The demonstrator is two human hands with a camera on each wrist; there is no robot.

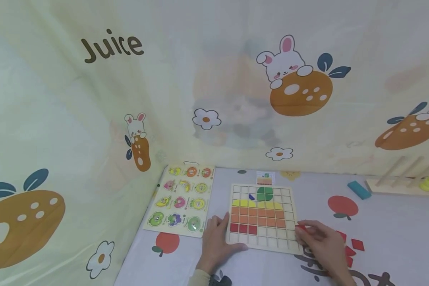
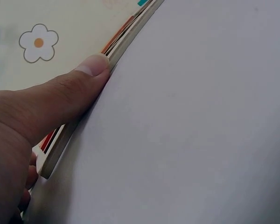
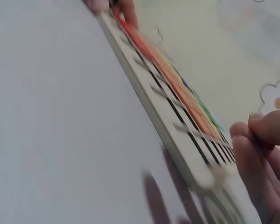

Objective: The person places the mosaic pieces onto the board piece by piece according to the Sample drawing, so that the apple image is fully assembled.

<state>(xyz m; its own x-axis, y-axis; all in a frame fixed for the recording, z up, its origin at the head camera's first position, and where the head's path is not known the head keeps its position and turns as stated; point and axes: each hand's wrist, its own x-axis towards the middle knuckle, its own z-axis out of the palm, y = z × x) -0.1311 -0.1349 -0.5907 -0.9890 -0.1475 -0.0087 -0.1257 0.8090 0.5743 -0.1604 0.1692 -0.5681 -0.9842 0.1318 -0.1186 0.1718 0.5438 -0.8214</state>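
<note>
A pale wooden grid board (image 1: 271, 243) lies in front of me, partly filled with colored tiles: green and blue at the top, then a yellow row, orange rows and a few red tiles (image 1: 243, 228) at lower left. My left hand (image 1: 216, 242) holds its near left corner, the thumb along the front edge and the fingers at the left side. At the board's right edge my right hand (image 1: 323, 242) pinches a small red tile (image 1: 301, 227) between thumb and fingers. In the right wrist view those fingers mostly hide the tile.
Loose red tiles (image 1: 358, 244) lie right of my right hand. A fruit puzzle board (image 1: 178, 202) sits at left, and a small picture card (image 1: 265, 178) behind the grid. At far right are a teal block (image 1: 359, 190) and a pegged wooden stand (image 1: 397, 186).
</note>
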